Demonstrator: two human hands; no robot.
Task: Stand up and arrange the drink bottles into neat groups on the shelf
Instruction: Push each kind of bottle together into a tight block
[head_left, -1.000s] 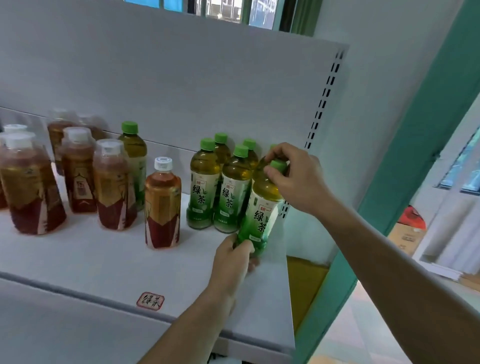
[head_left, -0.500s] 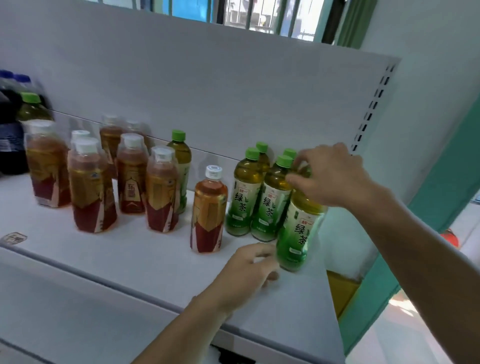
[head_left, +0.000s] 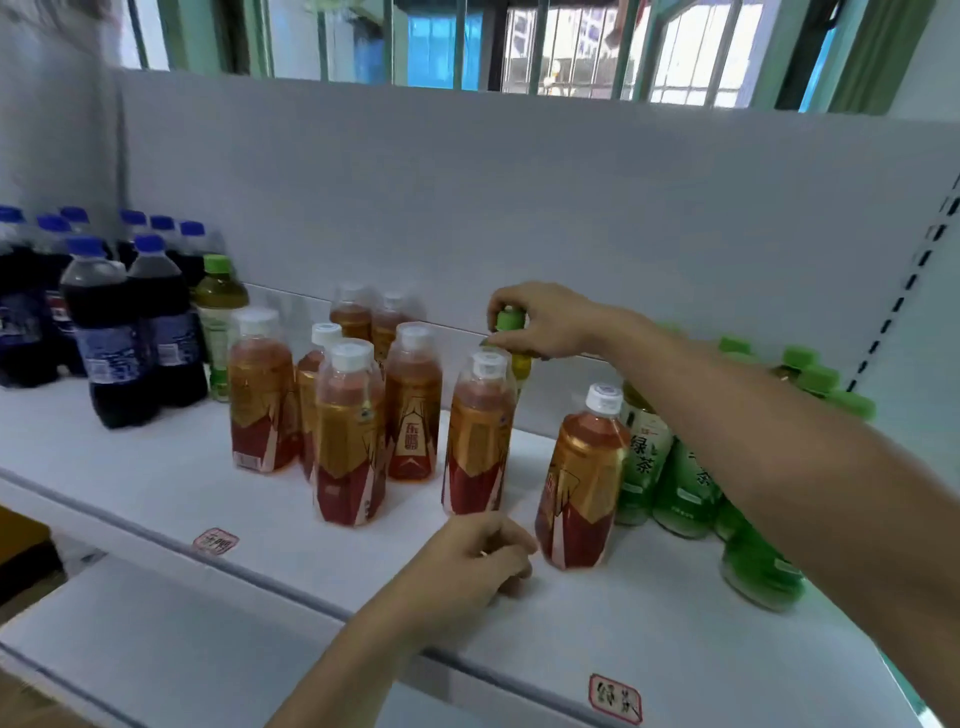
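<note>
My right hand (head_left: 545, 322) reaches across the white shelf (head_left: 156, 478) and pinches the green cap of a green tea bottle (head_left: 511, 325) that stands behind the amber tea bottles. Most of that bottle is hidden by an amber bottle (head_left: 475, 441) in front of it. My left hand (head_left: 472, 561) hovers low over the shelf's front with loosely curled fingers, holding nothing, just left of another amber bottle (head_left: 582, 483). Several green tea bottles (head_left: 685, 478) stand grouped at the right under my right forearm. Several amber bottles (head_left: 353, 431) stand in the middle.
Dark cola bottles with blue caps (head_left: 104, 332) cluster at the far left, with one lone green tea bottle (head_left: 221, 322) beside them. Red label stickers (head_left: 615, 699) mark the shelf's front edge. A white back panel rises behind, and a barred window shows above it.
My right hand let go of the green tea bottle at the right group and moved left to the green cap behind the amber bottles. My left hand left that bottle's base. The view swung left.
</note>
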